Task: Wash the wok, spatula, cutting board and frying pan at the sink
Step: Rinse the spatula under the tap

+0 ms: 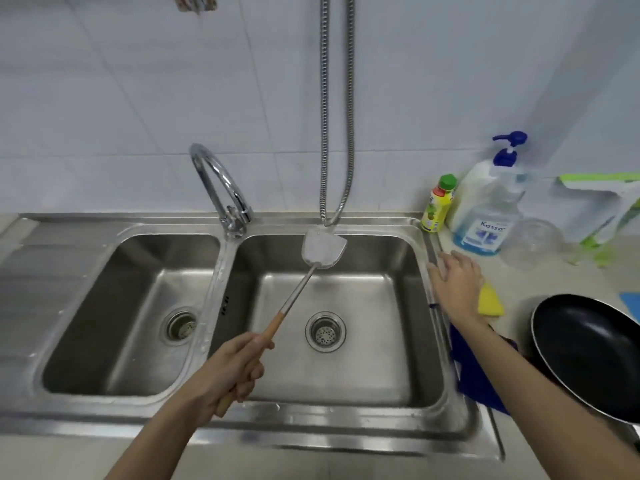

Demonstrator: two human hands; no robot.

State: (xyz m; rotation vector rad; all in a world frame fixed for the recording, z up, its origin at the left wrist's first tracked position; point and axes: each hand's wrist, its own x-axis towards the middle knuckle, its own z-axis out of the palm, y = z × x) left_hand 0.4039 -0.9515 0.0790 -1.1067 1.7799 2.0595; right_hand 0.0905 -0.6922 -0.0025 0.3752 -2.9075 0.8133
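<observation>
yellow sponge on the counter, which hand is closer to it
Right. The right hand reaches over the counter, just left of the yellow sponge; the left hand grips the spatula over the sink.

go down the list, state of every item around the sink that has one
spatula: held by its wooden handle, blade raised over the right basin
left hand: shut on the spatula handle
right hand: open, flat on the counter at the sink edge, by the yellow sponge
faucet: no water visible
right basin: empty, strainer in the drain
left basin: empty
frying pan: on the counter, empty
soap bottle: upright, partly full
</observation>
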